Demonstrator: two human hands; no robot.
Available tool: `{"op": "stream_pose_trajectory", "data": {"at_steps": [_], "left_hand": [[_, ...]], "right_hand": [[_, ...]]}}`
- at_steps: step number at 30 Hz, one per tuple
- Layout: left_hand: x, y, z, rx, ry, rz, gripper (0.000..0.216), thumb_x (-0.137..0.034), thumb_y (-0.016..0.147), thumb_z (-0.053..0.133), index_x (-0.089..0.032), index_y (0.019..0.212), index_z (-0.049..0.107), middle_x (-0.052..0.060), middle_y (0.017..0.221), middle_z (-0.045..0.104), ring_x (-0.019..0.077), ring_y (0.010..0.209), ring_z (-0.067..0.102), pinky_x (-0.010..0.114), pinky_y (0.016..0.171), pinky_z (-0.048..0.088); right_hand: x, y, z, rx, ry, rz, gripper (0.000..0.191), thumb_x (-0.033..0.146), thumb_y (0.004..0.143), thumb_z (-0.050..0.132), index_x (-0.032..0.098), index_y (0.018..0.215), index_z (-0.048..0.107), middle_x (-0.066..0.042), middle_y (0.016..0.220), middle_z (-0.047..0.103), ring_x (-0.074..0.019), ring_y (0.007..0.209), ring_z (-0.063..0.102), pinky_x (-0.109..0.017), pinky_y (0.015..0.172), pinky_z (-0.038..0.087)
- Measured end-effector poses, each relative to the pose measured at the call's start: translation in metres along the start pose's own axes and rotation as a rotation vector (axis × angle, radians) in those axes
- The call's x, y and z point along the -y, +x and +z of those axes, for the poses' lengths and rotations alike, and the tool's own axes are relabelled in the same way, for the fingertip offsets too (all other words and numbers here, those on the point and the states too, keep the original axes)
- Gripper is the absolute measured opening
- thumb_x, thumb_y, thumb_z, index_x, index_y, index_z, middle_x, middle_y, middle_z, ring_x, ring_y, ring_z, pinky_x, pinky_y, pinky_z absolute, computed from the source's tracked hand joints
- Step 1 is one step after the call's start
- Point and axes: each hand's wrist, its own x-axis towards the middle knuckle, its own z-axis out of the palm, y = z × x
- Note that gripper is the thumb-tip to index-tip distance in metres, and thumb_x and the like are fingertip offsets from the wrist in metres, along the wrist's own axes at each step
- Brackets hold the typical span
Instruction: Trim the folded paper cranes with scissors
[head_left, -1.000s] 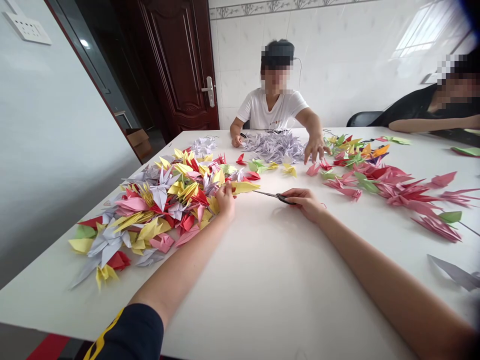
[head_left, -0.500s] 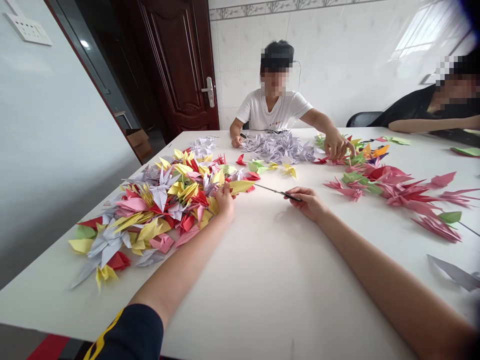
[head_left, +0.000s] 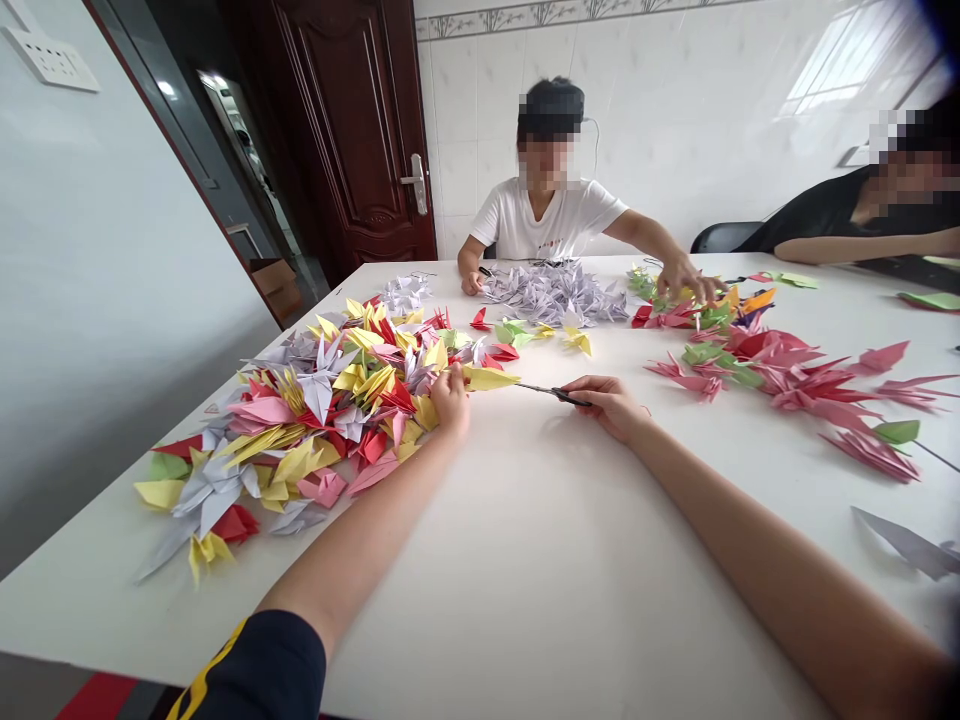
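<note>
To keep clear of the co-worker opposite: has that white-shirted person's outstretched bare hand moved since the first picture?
Yes: judged against the dark brown wooden door, the outstretched hand has shifted to the view's right, farther from it.

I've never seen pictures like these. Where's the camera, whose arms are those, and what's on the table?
There's no robot arm here. One camera, worn on a person's head, looks forward and down at their own bare hands. The left hand holds a yellow folded paper; the right hand holds what looks like scissors, pointing towards it. On the white table lie a multicoloured paper pile, a pale purple pile and pink pieces. Opposite, a person in a white T-shirt reaches over more folded paper.
</note>
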Motion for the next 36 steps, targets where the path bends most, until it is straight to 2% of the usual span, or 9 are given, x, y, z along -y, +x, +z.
{"op": "stream_pose_trajectory", "data": {"at_steps": [2,6,12,20,27,32,36], "left_hand": [[0.0004,-0.0015,0.0001,0.025,0.043,0.039,0.047,-0.061,0.089,0.055,-0.023,0.062,0.049,0.000,0.055,0.052,0.0150,0.051,0.052,0.027,0.053,0.041],[-0.0017,-0.0052,0.0001,0.079,0.065,0.096,0.046,-0.059,0.090,0.055,-0.022,0.063,0.048,0.001,0.059,0.055,0.0147,0.053,0.054,0.027,0.054,0.040],[-0.0062,-0.0060,-0.0041,0.042,0.242,0.230,0.055,-0.048,0.084,0.067,-0.021,0.050,0.033,-0.001,0.051,0.046,0.0124,0.056,0.041,0.027,0.061,0.032],[-0.0056,-0.0067,-0.0034,0.121,0.113,0.253,0.045,-0.048,0.084,0.068,-0.019,0.055,0.049,0.001,0.059,0.053,0.0146,0.064,0.048,0.027,0.066,0.037],[-0.0024,-0.0063,0.0016,0.206,-0.061,0.244,0.023,-0.037,0.082,0.069,-0.018,0.069,0.066,0.005,0.081,0.061,0.0176,0.078,0.057,0.026,0.067,0.045],[-0.0021,-0.0071,0.0032,0.276,-0.148,0.167,0.023,-0.035,0.079,0.072,-0.019,0.064,0.067,0.003,0.069,0.058,0.0164,0.070,0.055,0.027,0.067,0.048],[-0.0028,-0.0094,0.0048,0.296,-0.253,0.081,0.021,-0.037,0.075,0.075,-0.018,0.067,0.070,0.003,0.071,0.062,0.0166,0.070,0.058,0.029,0.067,0.051]], "right_hand": [[-0.0009,0.0001,0.0015,-0.010,-0.033,0.001,0.029,0.036,0.054,0.090,0.020,0.076,0.079,-0.006,0.076,0.074,-0.0097,0.052,0.050,-0.025,0.047,0.036],[-0.0033,0.0008,0.0016,-0.017,-0.070,-0.013,0.030,0.036,0.055,0.089,0.019,0.077,0.079,-0.005,0.076,0.074,-0.0093,0.052,0.050,-0.026,0.048,0.037],[-0.0037,0.0005,0.0027,0.008,-0.114,-0.016,0.032,0.037,0.055,0.089,0.018,0.078,0.079,-0.005,0.073,0.072,-0.0092,0.052,0.050,-0.024,0.046,0.037],[-0.0048,0.0001,0.0069,-0.015,-0.059,-0.006,0.028,0.034,0.055,0.089,0.019,0.076,0.079,-0.004,0.074,0.073,-0.0083,0.051,0.049,-0.025,0.048,0.035],[-0.0065,0.0027,0.0028,-0.041,-0.023,-0.007,0.026,0.033,0.056,0.089,0.019,0.076,0.079,-0.005,0.071,0.072,-0.0094,0.051,0.049,-0.025,0.046,0.034],[-0.0072,0.0023,0.0042,-0.039,-0.017,-0.016,0.024,0.032,0.057,0.088,0.019,0.075,0.079,-0.004,0.072,0.073,-0.0089,0.051,0.047,-0.025,0.046,0.032],[-0.0064,0.0021,0.0050,-0.046,-0.022,-0.018,0.024,0.032,0.058,0.088,0.019,0.076,0.079,-0.004,0.071,0.073,-0.0089,0.050,0.047,-0.025,0.046,0.031]]}}
